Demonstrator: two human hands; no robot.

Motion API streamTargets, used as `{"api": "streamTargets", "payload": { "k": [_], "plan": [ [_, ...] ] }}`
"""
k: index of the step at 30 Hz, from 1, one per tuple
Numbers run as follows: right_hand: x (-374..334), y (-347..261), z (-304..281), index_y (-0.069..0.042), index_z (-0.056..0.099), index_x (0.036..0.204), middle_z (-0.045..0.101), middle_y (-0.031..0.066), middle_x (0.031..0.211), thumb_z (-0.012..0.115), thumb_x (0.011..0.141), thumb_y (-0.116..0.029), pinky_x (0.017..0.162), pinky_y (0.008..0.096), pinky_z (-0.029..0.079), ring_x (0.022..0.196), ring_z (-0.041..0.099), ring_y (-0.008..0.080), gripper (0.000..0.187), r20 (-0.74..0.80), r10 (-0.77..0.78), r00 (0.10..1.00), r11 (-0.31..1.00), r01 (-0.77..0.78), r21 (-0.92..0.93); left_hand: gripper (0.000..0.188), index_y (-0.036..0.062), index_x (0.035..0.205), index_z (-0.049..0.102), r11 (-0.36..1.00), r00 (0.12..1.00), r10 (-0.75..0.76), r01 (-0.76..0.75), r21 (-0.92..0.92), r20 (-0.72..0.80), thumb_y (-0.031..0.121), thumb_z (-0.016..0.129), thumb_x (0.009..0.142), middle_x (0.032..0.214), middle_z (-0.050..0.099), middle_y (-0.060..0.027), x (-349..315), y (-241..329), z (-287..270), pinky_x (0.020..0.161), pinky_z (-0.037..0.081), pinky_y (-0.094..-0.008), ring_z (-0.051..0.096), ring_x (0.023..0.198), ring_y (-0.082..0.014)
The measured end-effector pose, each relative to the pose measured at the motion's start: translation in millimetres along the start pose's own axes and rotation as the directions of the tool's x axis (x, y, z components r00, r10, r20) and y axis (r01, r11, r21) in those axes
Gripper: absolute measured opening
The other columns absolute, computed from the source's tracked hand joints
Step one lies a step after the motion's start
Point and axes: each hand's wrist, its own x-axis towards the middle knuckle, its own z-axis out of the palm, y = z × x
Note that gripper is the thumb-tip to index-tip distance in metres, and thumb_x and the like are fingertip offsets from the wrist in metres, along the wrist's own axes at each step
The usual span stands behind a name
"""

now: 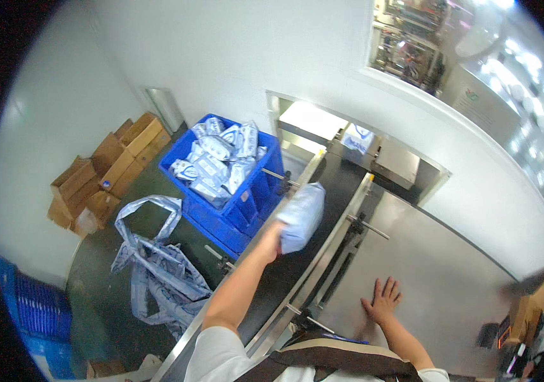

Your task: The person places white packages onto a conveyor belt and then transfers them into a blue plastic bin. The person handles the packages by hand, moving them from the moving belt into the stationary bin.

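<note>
Gripping: left hand [272, 243] is wrapped round the near end of a packet [302, 218]
Packet: pale blue, plump, kinda pillow-shaped, over the belt [342, 184] by its left edge
Print: too blurry to read on that one, but the packets [211, 167] in the blue crate [264, 200] show blue markings
Right hand [383, 302]: open, fingers spread, down near the steel table [431, 254]'s near-left corner

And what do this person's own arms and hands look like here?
The left grip and right grip are bare, ungloved hands with five-fingered right spread visible. Both forearms are bare too, below short white sleeves. No watch or cable shows; rings are too small to judge.
</note>
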Motion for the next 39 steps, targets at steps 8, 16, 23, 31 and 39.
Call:
{"api": "streamTargets", "payload": {
  "k": [8,16,23,31,39],
  "plan": [
    [-3.8,-3.0,-0.2,-0.015,0.019,0.141,-0.002,0.0219,0.147,0.056,0.074,-0.054,0.1,0.0634,0.002,0.135,-0.007,0.0413,0.086,-0.011,0.004,1.0,1.0,-0.004,-0.004,0.09,0.0096,0.137,0.013,0.28,0.743,0.184,-0.667,-0.69,-0.644,0.068,0.046,0.077,0.13,0.033,-0.0245,55.9,108.7,-89.5,0.088,0.046,-0.0423,0.048,0.11,-0.0339],
    [-1.2,5.3,0.5,-0.018,0.02,0.142,-0.004,0.0207,0.147,0.051,0.076,-0.06,0.099,0.0648,-0.001,0.133,-0.009,0.0436,0.084,-0.011,-0.015,1.0,0.999,0.015,0.041,0.069,-0.0007,0.123,0.043,0.181,0.767,0.625,-0.327,0.928,0.148,0.045,0.064,0.076,0.115,0.052,-0.0229,139.8,-13.6,23.5,0.092,0.037,-0.0491,0.049,0.104,-0.0401],
    [-1.6,9.0,4.9,-0.018,0.022,0.141,-0.003,0.0202,0.148,0.051,0.074,-0.062,0.099,0.0654,0.0,0.134,-0.008,0.0426,0.085,-0.05,-0.015,0.999,1.0,0.015,-0.005,0.087,0.0182,0.136,0.033,-0.137,0.849,0.525,0.012,0.99,0.062,0.06,0.065,0.066,0.138,0.018,-0.03,130.0,-13.9,110.5,0.101,0.023,-0.0533,0.019,0.125,-0.05],
    [0.6,5.3,8.7,-0.018,0.025,0.14,-0.003,0.0205,0.147,0.052,0.075,-0.061,0.099,0.0654,0.001,0.134,-0.008,0.0426,0.083,-0.074,-0.029,0.997,0.999,0.028,-0.019,0.067,0.0147,0.132,0.037,0.703,0.975,0.192,-0.061,0.709,-0.107,0.038,0.059,0.073,0.127,0.044,-0.0169,85.3,-11.3,27.9,0.091,0.04,-0.0427,0.047,0.112,-0.0329],
    [-2.6,-2.2,-5.1,-0.014,0.022,0.141,-0.005,0.0229,0.147,0.054,0.075,-0.056,0.101,0.0618,-0.004,0.134,-0.009,0.042,0.085,0.031,0.019,0.999,0.999,-0.02,0.045,0.063,0.012,0.131,0.042,0.806,0.977,0.17,-0.062,-0.589,0.129,0.046,0.042,0.078,0.129,0.048,-0.0092,-22.3,49.2,-18.7,0.089,0.046,-0.041,0.051,0.113,-0.0259]
  ]
}}
